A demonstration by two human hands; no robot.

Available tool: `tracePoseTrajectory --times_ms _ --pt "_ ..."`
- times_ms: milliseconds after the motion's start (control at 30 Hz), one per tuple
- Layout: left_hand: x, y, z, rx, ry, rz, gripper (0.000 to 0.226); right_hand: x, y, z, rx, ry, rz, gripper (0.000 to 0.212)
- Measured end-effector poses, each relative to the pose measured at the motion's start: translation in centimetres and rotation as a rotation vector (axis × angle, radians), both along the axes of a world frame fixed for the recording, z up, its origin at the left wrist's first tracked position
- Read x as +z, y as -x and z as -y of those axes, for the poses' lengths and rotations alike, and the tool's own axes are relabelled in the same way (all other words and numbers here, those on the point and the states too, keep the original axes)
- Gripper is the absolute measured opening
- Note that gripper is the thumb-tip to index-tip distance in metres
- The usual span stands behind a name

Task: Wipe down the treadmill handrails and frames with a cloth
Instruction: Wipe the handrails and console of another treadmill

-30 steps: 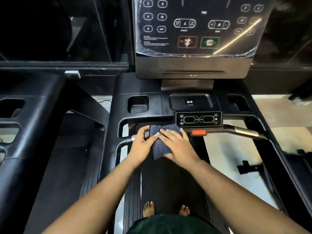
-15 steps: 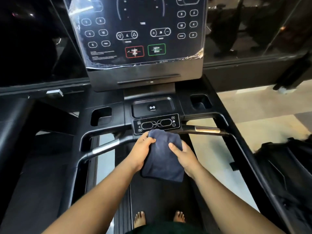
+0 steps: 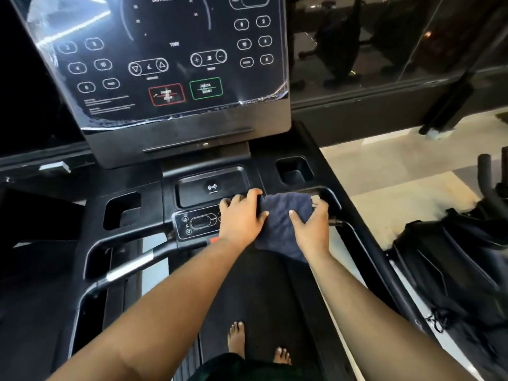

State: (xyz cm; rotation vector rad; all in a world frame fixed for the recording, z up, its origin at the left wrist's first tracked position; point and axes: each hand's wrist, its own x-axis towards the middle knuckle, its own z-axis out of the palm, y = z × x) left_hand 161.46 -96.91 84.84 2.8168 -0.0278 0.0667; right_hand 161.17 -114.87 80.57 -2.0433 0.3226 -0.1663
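Note:
A dark blue cloth [image 3: 283, 224] is draped over the right half of the treadmill's front handrail, its lower part hanging toward the belt. My left hand [image 3: 242, 215] grips the cloth's left edge, fingers curled over the bar beside the small control pad [image 3: 198, 222]. My right hand [image 3: 313, 224] grips the cloth's right edge against the rail. The left half of the handrail [image 3: 137, 266], with its silver section, is bare. The black frame [image 3: 354, 243] runs back on the right.
The big console screen [image 3: 170, 64] rises right behind the rail. Cup holders [image 3: 294, 169] and a charging tray [image 3: 211, 187] sit in the dash. My bare feet [image 3: 236, 339] stand on the belt. Another machine [image 3: 453, 265] crowds the right side; a neighbouring treadmill stands left.
Both hands carried the cloth from the middle of the handrail, below the control pad, to its right half. The view swung right and closer to the console.

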Motion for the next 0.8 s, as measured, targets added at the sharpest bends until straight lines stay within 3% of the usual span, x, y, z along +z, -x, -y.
tracePoseTrajectory --times_ms 67,133,233,333,433,500,700,800 --pt "-0.6 -1.6 -0.2 -0.062 -0.098 -0.004 0.044 -0.4 -0.8 -0.9 -0.013 0.257 0.097 0.064" --pt "-1.3 -2.8 -0.5 -0.148 -0.195 0.015 0.039 -1.3 -1.0 -1.8 0.18 0.486 0.171 0.07" --pt "-2.3 -4.5 -1.8 -0.247 -0.285 0.047 0.043 -3.4 -0.4 -2.8 0.598 0.708 -0.014 0.097" --pt "-3.0 -5.9 -3.5 -0.328 -0.303 -0.017 0.057 -2.9 -2.4 -2.4 0.655 0.871 -0.083 0.104" --pt "-3.3 -6.5 -4.1 -0.377 -0.287 -0.036 0.062 -0.4 -6.3 -2.5 0.798 0.929 -0.176 0.082" --pt "-3.6 -6.2 -3.9 -0.382 -0.283 -0.024 0.065 -0.1 -7.5 -2.4 0.866 0.967 -0.161 0.079" --pt "-3.8 -6.1 -4.2 -0.406 -0.331 0.005 0.072 -6.6 -2.4 -0.3 0.538 1.095 0.146 0.084" --pt "-3.8 -5.9 -3.8 -0.38 -0.354 -0.012 0.074 -3.1 -6.0 0.1 0.78 1.025 -0.028 0.077"
